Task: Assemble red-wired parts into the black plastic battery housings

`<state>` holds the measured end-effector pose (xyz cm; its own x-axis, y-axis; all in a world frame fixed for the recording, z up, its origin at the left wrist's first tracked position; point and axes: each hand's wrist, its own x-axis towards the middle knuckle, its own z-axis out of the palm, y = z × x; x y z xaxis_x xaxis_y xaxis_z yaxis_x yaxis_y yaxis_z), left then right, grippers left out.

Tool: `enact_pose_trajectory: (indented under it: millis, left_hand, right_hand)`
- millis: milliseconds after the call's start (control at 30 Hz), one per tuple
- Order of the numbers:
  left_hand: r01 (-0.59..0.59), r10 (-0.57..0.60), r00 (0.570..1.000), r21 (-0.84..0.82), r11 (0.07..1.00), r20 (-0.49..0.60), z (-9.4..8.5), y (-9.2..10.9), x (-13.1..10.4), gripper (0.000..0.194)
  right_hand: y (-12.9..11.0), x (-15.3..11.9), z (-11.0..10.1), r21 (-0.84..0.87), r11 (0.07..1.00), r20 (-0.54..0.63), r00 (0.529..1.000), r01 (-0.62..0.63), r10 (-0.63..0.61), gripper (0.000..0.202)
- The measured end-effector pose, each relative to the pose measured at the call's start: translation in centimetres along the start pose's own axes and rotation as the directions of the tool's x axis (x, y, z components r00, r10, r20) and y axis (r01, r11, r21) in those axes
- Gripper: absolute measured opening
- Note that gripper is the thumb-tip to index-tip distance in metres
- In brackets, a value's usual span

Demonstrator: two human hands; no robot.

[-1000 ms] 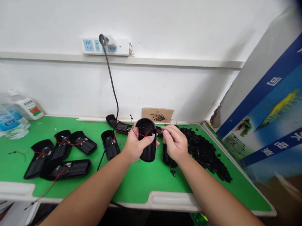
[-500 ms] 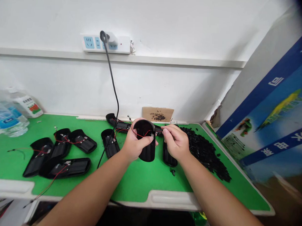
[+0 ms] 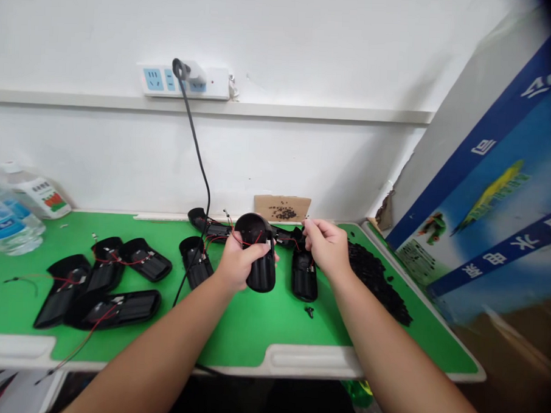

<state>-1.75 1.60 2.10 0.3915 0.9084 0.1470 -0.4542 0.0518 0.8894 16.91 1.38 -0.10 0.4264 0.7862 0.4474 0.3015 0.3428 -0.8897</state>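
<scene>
My left hand (image 3: 237,262) grips a curved black plastic housing (image 3: 261,273) upright above the green table, thumb pressed on its inner side. Thin red wires cross the housing's hollow top. To its right, my right hand (image 3: 327,246) is closed, thumb and index finger pinched together; whatever is between the fingertips is too small to make out. Just under that hand lies another black housing (image 3: 304,281) with wires. A small black part (image 3: 309,312) rests on the table in front of it.
Several wired black housings (image 3: 143,258) lie at the left, others behind my left hand. At right is a heap of small black parts (image 3: 377,284). A cardboard piece (image 3: 282,208) with tiny dark bits leans at the back. A black cable (image 3: 200,154) hangs from the power strip (image 3: 221,82).
My right hand has moved slightly away from the held housing, uncovering more of the housing lying below. The held housing now shows more of its inside. The view has shifted slightly.
</scene>
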Motion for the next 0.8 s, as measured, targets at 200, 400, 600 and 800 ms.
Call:
enact_pose_trajectory:
  millis: [200,400,600,800]
  left_hand:
    - [-0.018,0.018,1.000,0.013,1.000,-0.024,-0.1,0.0,0.2,0.033]
    - [-0.037,0.038,0.999,0.034,0.999,-0.020,-0.3,-0.1,0.5,0.029]
    - [-0.066,0.068,0.997,0.053,0.996,-0.039,-0.4,-0.2,0.7,0.031]
    - [-0.056,0.060,0.996,0.055,0.997,-0.066,-0.3,0.0,0.6,0.031]
  right_hand:
    - [-0.6,1.1,-2.4,-0.443,0.889,0.252,0.968,0.115,0.001,0.034]
    - [-2.5,2.1,-7.7,-0.859,0.507,0.347,0.809,0.071,0.475,0.024]
    - [-1.9,1.2,-7.0,-0.902,0.430,0.346,0.625,0.017,0.700,0.019]
    - [0.1,1.3,-6.5,-0.910,0.414,0.330,0.588,-0.008,0.738,0.013]
